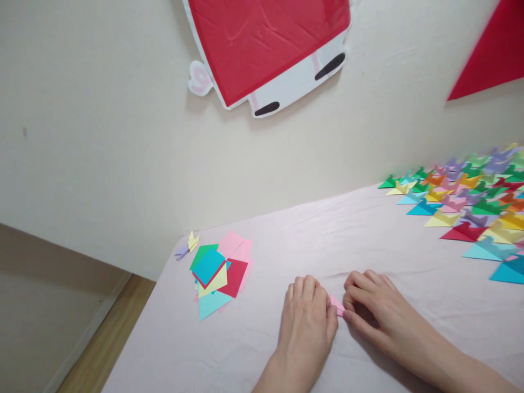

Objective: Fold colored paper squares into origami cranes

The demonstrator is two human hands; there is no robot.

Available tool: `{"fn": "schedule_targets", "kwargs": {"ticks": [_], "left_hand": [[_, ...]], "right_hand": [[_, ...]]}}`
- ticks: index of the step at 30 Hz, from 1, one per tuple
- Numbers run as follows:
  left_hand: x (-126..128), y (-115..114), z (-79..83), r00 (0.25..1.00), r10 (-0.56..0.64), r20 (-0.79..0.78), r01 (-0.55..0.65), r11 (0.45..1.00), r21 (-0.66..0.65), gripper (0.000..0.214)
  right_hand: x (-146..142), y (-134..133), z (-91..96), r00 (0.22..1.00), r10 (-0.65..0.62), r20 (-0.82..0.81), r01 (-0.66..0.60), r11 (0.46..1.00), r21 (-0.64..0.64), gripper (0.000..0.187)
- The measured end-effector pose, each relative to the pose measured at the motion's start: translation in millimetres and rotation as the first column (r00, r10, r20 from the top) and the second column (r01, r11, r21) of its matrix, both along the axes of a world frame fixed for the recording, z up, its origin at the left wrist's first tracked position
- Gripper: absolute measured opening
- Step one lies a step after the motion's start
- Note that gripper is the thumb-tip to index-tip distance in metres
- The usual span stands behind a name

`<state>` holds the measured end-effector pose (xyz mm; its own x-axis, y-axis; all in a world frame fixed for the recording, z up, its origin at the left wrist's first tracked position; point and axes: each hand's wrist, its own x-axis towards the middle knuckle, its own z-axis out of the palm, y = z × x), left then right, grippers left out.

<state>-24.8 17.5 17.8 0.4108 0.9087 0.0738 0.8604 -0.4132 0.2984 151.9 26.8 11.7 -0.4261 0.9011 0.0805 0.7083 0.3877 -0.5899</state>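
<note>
Between my two hands lies a small folded piece of pink origami paper, low over the cloth-covered table. My left hand is closed over its left part, fingers curled, hiding most of the fold. On the other side my right hand pinches the paper's right tip between thumb and fingers. Only a narrow pink wedge shows between them. To the left lies a loose pile of coloured paper squares in teal, green, red, yellow and pink.
Rows of folded paper birds in many colours stand along the right side. Two small folded pieces, one yellow and one purple, sit at the far left corner. Behind the pale tablecloth rises a wall with a red-and-white cutout.
</note>
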Motion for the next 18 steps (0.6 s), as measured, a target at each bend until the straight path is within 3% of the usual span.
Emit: {"fn": "schedule_targets", "kwargs": {"ticks": [6, 18], "left_hand": [[1.4, 0.2, -1.4, 1.000, 0.010, -0.006, -0.010, 1.000, -0.006, 0.007], [6.8, 1.8, -1.8, 0.997, 0.054, -0.063, -0.057, 0.997, -0.046, 0.012]], "right_hand": [[0.4, 1.2, 2.0, 0.997, -0.002, -0.078, -0.002, 0.999, -0.048, 0.018], [-2.2, 1.0, 2.4, 0.999, -0.022, -0.037, 0.021, 0.999, -0.047, 0.013]]}}
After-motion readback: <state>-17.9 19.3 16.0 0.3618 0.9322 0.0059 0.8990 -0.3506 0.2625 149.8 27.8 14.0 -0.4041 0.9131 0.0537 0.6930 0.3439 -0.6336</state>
